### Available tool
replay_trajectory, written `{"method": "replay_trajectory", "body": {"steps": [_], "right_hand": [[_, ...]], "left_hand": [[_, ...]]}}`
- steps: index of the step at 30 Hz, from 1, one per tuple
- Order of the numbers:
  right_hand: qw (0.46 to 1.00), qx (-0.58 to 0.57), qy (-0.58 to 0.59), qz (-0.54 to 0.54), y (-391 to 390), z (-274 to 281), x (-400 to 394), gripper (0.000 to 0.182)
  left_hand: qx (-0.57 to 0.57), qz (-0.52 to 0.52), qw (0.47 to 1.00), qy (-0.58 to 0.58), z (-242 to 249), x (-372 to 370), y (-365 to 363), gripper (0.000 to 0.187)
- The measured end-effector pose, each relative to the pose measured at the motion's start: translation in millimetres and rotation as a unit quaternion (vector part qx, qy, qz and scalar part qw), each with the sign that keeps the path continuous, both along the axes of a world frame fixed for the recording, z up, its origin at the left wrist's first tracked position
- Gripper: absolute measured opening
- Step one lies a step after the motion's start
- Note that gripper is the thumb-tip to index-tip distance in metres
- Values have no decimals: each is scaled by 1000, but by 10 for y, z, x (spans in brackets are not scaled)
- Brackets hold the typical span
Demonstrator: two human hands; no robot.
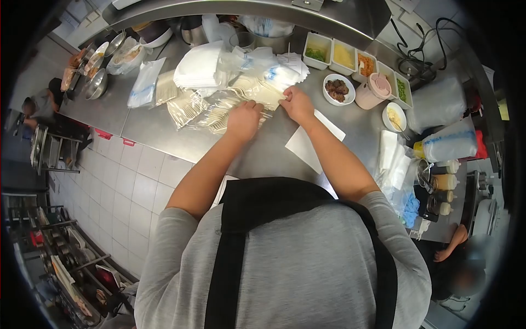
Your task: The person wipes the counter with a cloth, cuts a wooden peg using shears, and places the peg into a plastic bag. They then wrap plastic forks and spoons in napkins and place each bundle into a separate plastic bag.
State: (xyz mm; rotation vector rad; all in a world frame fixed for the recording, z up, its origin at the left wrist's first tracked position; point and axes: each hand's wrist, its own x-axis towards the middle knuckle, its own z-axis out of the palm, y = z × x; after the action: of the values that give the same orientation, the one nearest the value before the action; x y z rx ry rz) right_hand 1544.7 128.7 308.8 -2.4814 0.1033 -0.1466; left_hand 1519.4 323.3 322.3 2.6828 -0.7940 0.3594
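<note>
Clear plastic packs of cream-coloured, stacked pieces that look like disposable cutlery [219, 118] lie across the steel counter. My left hand [245, 118] is on one pack, its fingers curled over the plastic. At the right end of the same pile, my right hand [298, 104] has thumb and fingers pinched together on the edge of the pack [267, 94]. What exactly lies under the fingertips is partly hidden. Below my right wrist, a white sheet of paper [315, 141] lies on the counter. Behind the packs sits a stack of white napkins [200, 64].
White tubs of chopped ingredients [343, 56] line the back right. Nearby are a bowl of dark meat pieces [338, 89], a pink-filled container [374, 91] and sauce bottles [444, 182]. Bowls [97, 83] stand at the left. Other people [457, 244] are at both sides.
</note>
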Motion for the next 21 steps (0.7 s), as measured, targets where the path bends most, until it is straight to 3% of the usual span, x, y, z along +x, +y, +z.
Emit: {"method": "replay_trajectory", "body": {"steps": [6,8,11,15,17,18,21], "right_hand": [[995,53,76,21,-87,86,111,26],[991,110,70,23,-145,22,164,24],[951,284,121,1,-320,30,245,20],[969,247,-9,8,-698,386,-133,16],[971,221,-94,-21,-1122,264,-462,18],[969,221,-81,-79,-1288,306,-736,18],[936,261,-120,-204,-1629,216,-1622,16]], "left_hand": [[90,-64,994,11,132,46,8,8],[47,-121,990,45,210,63,58,9],[-57,-181,974,123,407,143,54,12],[-213,-208,898,323,860,24,-330,15],[-178,-293,889,305,821,-53,-694,17],[-160,-336,881,293,798,-94,-877,18],[-14,-368,896,249,542,-297,-1345,18]]}}
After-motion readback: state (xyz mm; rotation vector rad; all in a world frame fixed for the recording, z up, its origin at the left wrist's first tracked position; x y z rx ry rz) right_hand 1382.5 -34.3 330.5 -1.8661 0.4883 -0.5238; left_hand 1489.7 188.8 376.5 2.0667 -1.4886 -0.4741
